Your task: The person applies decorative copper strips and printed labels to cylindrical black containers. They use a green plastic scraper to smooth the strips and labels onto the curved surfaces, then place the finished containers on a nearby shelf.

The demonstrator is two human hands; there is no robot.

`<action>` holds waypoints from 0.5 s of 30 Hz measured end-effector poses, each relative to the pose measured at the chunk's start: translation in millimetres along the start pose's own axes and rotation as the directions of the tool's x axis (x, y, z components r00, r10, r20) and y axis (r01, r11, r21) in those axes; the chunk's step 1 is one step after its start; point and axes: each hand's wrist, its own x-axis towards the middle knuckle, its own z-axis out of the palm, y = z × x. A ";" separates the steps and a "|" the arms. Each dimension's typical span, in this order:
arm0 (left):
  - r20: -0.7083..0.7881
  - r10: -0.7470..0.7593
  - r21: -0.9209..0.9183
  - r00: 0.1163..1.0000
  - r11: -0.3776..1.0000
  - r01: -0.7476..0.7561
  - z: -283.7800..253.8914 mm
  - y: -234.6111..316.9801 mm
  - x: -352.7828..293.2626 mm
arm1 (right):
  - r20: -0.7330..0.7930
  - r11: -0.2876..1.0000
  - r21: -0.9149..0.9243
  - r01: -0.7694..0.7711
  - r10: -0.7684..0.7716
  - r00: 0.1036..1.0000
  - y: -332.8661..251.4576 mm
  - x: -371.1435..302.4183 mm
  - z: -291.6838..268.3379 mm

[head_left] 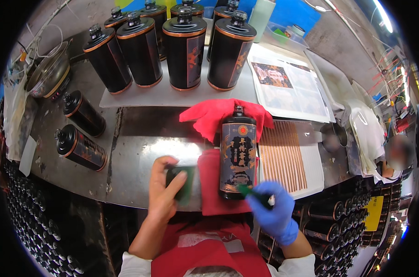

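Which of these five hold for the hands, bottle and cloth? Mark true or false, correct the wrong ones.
1. The right hand wears a blue glove. True.
2. The left hand is empty. False: it holds a green block, blurred.
3. The labelled bottle between the hands rests on red cloth. True.
4. The striped sheet is left of that bottle. False: it is to the right.
5. A green piece in the right hand is at the label's lower end. True.

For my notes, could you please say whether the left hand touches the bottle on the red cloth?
Apart: the head view shows red cloth between left hand and bottle.
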 end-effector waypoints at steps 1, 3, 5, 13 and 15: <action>-0.009 0.043 0.046 0.999 0.998 -0.042 17.4 -0.6 9.2 | -0.062 0.991 -0.035 -0.132 0.130 0.990 -0.2 11.0 -1.1; 0.057 0.346 0.398 0.937 0.852 -0.339 48.0 -7.1 31.0 | -0.108 0.957 0.169 -0.237 0.257 0.960 7.4 44.6 3.4; 0.155 0.505 0.509 0.849 0.695 -0.507 77.9 -16.5 55.3 | -0.131 0.960 0.182 -0.215 0.240 0.962 19.7 69.5 13.8; -0.048 0.378 0.382 0.925 0.862 -0.332 71.1 -50.6 80.1 | -0.091 0.738 0.539 -0.405 0.529 0.844 73.7 66.5 20.1; -0.091 0.315 0.209 0.945 0.934 -0.291 65.8 -60.9 81.5 | 0.002 0.545 0.706 -0.453 0.639 0.769 88.6 58.2 22.4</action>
